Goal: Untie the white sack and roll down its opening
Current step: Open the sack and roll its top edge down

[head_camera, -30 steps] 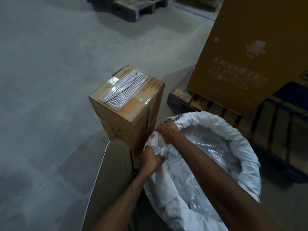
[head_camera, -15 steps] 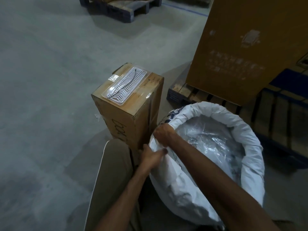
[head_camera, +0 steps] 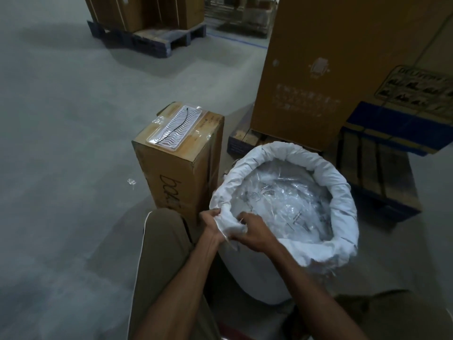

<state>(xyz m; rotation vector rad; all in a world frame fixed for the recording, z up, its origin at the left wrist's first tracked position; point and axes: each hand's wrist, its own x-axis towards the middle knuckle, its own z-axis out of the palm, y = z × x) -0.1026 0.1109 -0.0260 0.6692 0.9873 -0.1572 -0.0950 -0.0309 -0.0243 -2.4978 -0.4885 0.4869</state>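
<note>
One white sack (head_camera: 343, 224) stands open on the grey concrete floor (head_camera: 61, 168), just right of one upright cardboard box (head_camera: 179, 168) and in front of one tall brown carton (head_camera: 331, 69) that sits on a pallet (head_camera: 242, 141). The sack's mouth is already rolled into a thick white collar most of the way round, and inside it lies a mass of clear plastic packets (head_camera: 286, 204); their number cannot be counted. Two bare hands work at the near-left part of the rim. The left hand (head_camera: 212, 223) is closed on the outer edge of the rolled fabric, fingers curled round a bunch of it. The right hand (head_camera: 253, 229) sits just beside it, touching the same bunch, its fingers bent over the rim from the inner side and pinching the white cloth. The person's left knee (head_camera: 164, 231), in olive trousers, rests close against the box's lower corner. On top of the box lies one clear blister tray (head_camera: 177, 130) with one thin black strand across it. One small clear scrap (head_camera: 131, 181) lies alone on the floor left of the box. Farther back, more cartons stand on one dark pallet (head_camera: 157, 39).
</note>
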